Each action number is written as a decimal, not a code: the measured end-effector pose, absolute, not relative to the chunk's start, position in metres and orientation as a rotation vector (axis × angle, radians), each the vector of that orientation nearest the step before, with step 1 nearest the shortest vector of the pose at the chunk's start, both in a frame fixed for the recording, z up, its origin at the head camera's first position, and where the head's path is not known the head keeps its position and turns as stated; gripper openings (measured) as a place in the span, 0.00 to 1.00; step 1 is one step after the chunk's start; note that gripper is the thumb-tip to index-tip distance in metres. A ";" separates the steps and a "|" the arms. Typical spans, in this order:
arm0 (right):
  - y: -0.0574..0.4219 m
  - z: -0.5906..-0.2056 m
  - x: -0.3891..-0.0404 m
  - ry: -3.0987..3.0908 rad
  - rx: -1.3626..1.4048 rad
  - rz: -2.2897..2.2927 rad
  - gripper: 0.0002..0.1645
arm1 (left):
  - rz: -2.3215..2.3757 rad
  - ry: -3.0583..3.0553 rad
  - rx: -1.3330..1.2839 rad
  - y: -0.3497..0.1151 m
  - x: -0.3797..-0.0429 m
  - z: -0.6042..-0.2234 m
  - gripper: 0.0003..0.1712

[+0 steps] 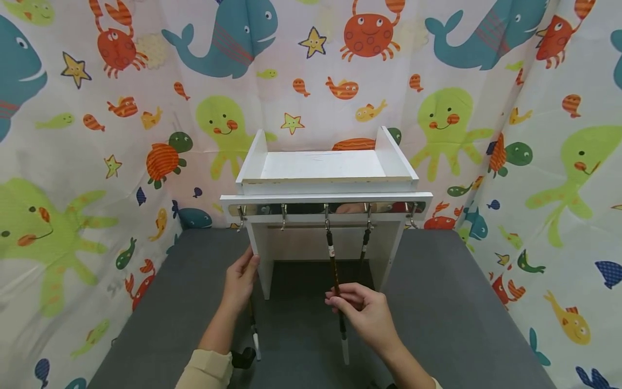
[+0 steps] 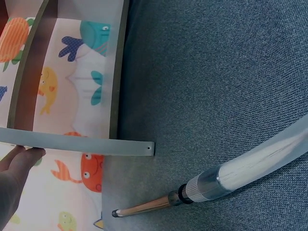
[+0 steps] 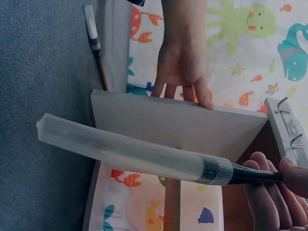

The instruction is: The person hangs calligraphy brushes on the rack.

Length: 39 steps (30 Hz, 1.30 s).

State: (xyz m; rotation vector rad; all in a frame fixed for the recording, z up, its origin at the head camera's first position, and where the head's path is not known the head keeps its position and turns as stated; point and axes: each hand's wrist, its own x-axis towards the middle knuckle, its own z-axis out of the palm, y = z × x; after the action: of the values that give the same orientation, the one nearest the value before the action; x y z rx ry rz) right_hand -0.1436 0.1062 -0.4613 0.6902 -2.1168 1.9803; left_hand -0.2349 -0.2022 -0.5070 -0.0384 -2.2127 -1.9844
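Observation:
A white wooden rack with a row of metal hooks stands before me. From its middle hook hangs a capped brush with a dark handle and a translucent cap at the lower end. My right hand pinches its handle just above the cap. My left hand rests its fingers against the outer face and front edge of the left side panel. A second dark brush hangs one hook to the right. Another capped brush appears to lie on the table outside the left panel.
The rack has an open-topped shelf above the hook bar. Under it is a grey cloth-covered table. A curtain printed with sea animals surrounds the back and sides. The remaining hooks carry nothing visible.

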 end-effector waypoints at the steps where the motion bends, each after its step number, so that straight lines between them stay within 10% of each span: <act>1: 0.106 -0.462 -0.144 -2.117 0.690 1.981 0.13 | -1.985 -2.210 -0.046 -0.202 -0.235 -0.507 0.33; 39: 0.096 -0.492 -0.182 -2.251 0.446 1.735 0.18 | -1.978 -2.197 -0.074 -0.203 -0.235 -0.510 0.32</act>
State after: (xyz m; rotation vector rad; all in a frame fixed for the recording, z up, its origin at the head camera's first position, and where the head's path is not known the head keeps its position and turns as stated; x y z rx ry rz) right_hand -0.1819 0.0964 -0.4920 0.4461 -2.2510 1.7347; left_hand -0.2350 -0.2030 -0.5099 -0.0739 -2.1966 -1.9779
